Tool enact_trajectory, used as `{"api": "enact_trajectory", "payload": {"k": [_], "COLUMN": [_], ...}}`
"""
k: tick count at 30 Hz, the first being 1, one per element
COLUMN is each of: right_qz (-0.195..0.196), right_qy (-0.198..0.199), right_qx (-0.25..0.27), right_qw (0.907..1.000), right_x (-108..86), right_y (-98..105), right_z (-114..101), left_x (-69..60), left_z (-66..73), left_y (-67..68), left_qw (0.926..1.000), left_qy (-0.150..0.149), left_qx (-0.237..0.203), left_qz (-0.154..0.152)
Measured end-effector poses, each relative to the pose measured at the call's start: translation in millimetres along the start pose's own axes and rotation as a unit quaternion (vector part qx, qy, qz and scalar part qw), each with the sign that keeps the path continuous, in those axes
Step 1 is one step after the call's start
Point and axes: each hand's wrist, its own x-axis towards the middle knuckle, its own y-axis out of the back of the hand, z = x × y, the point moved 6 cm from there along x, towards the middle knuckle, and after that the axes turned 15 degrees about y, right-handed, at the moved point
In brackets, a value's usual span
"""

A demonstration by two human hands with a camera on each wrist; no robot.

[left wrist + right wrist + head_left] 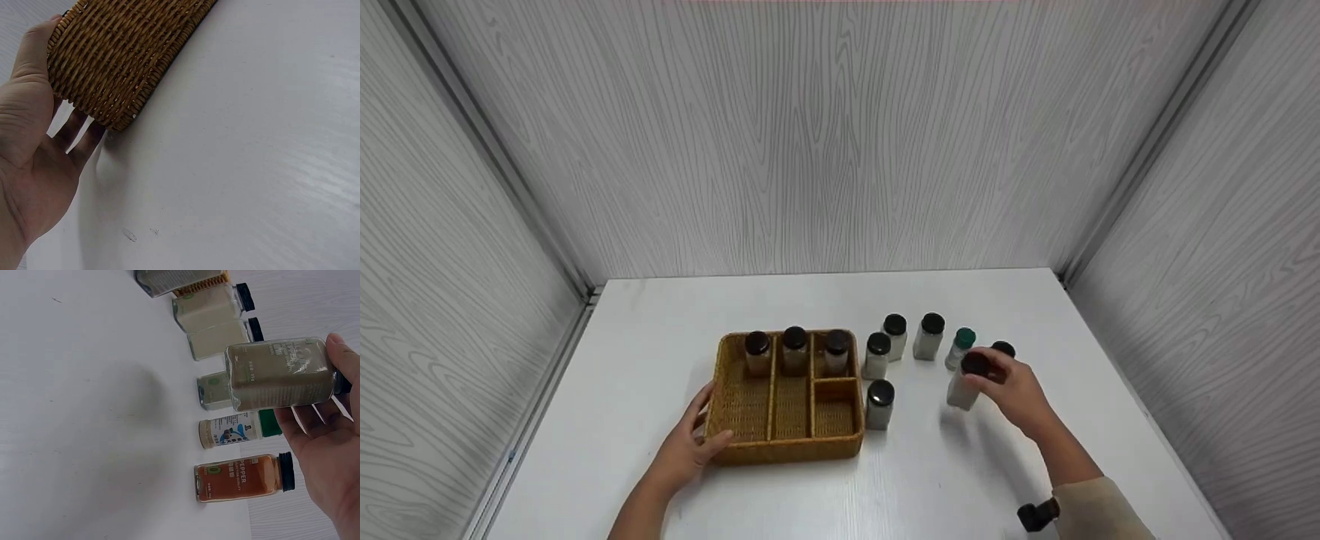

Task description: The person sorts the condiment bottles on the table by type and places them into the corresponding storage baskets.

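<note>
A brown wicker basket (791, 451) with compartments sits on the white table; three black-capped jars stand along its back row. The left hand (682, 454) grips its left front corner, thumb over the rim; in the left wrist view the left hand (45, 152) has fingers under the woven basket (112, 56). By its black cap, a glass jar of grey-brown powder (962, 391) is held up in the right hand (1018, 395). The right wrist view shows this jar (281, 376) above the table, pinched near the cap by the right hand (332, 444).
Right of the basket stand several black-capped jars, among them one by its front right side (879, 409) and one farther back (928, 339). A green-capped bottle (230, 430) and a jar of red-orange powder (239, 478) stand beside them. Grey wood-grain panels surround the table.
</note>
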Motion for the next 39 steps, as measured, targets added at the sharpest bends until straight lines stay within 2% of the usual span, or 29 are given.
{"api": "enact_trajectory", "payload": {"k": [16,30,39], "right_qz": [0.003,0.016,0.020], "right_qy": [0.012,0.011,0.031], "right_qx": [0.001,0.028,0.044], "right_qw": [0.9999,0.9994,0.9983], "right_x": [2.6,4.2,6.8], "right_y": [-4,-14,-24], "right_z": [-22,-34,-47], "left_x": [-1.1,0.0,-0.4], "left_z": [0.0,0.0,-1.0], "left_y": [0.8,0.7,0.6], "left_qw": [1.0000,1.0000,0.9999], "left_qy": [0.004,0.004,0.002], "left_qx": [0.005,0.006,0.014], "left_qz": [0.000,0.001,-0.005]}}
